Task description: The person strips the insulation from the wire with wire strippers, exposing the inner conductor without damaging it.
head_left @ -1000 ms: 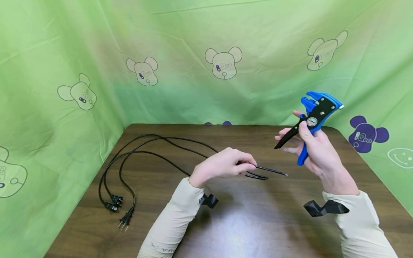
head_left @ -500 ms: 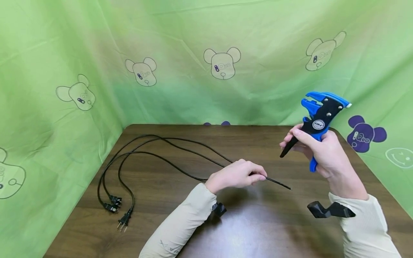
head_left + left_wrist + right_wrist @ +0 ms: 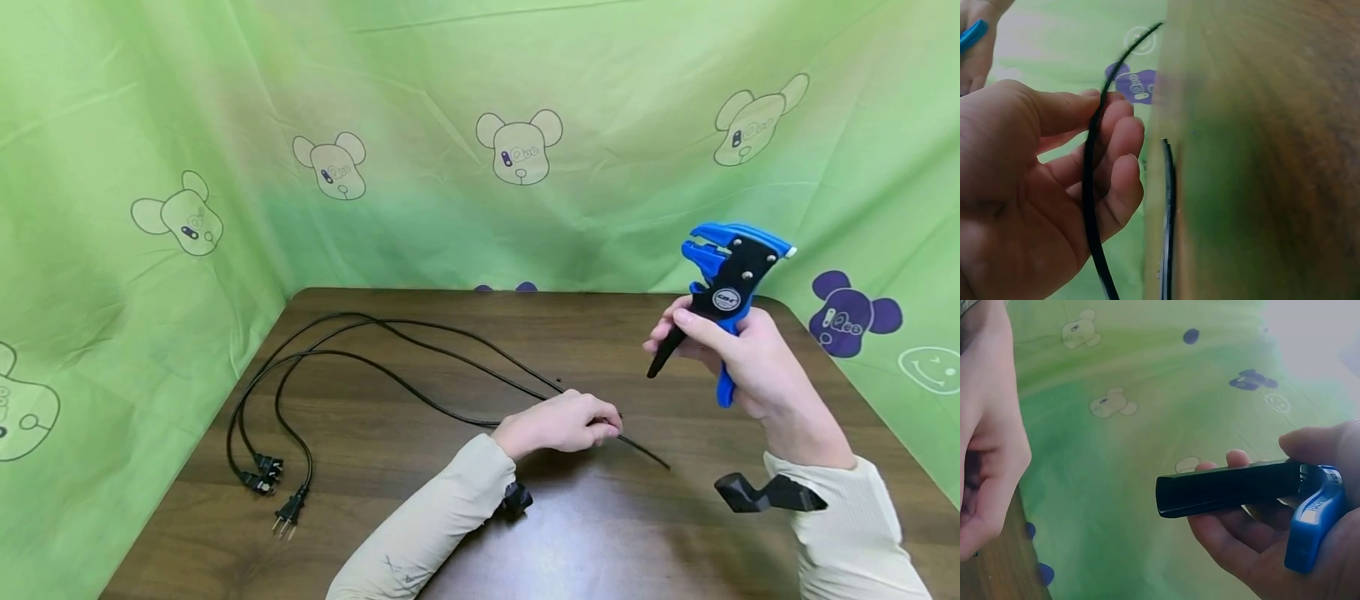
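Between thumb and fingertips my left hand pinches a black power cord a short way from its cut end. That end points to the right and slightly down, low over the table. Two other cords run beside the hand; their ends are mostly hidden behind it in the head view. Raised at the right, my right hand grips a blue and black wire stripper. Its blue jaws point up and left. The black handle lies along my fingers, the blue handle against the palm.
The cords loop across the left of the brown wooden table. Their plugs lie near the left front. A small dark speck lies beyond my left hand. Green printed cloth hangs behind and along the sides.
My left hand has moved right and down toward the table, drawing the cord along and lowering its end. My right hand's fingers have closed in around the wire stripper's handles.
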{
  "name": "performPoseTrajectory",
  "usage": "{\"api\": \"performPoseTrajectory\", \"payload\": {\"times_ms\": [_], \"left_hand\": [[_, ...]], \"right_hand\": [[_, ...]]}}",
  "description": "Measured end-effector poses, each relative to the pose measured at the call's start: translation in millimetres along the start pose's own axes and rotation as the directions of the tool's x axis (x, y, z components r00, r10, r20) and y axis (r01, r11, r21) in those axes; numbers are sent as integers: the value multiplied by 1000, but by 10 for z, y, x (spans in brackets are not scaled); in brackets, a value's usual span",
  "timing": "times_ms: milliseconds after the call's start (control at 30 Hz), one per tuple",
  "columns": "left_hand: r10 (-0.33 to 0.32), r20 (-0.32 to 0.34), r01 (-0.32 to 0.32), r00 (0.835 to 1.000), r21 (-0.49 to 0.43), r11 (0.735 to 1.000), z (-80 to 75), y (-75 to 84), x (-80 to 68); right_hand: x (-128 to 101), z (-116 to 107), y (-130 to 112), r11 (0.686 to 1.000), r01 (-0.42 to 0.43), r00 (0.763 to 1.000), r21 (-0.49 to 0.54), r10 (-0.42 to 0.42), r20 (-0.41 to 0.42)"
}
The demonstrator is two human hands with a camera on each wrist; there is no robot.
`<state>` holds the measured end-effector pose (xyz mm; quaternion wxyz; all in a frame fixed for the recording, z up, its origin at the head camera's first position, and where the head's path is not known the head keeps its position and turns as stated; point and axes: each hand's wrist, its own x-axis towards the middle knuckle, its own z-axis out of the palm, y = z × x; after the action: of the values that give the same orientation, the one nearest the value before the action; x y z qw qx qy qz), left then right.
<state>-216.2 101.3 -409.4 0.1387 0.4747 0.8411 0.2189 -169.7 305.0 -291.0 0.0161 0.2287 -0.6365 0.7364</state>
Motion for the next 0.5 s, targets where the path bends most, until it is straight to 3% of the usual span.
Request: {"api": "performPoseTrajectory", "payload": {"times_ms": [233, 500], "left_hand": [[25, -15, -23, 1000, 113, 993, 15, -32, 20], [-30, -93, 39, 995, 90, 995, -169, -157, -43]], "right_hand": [[-10, 27, 25, 996, 85, 995, 24, -84, -48], [-19, 13, 26, 994, 105, 994, -35, -106, -31]]}}
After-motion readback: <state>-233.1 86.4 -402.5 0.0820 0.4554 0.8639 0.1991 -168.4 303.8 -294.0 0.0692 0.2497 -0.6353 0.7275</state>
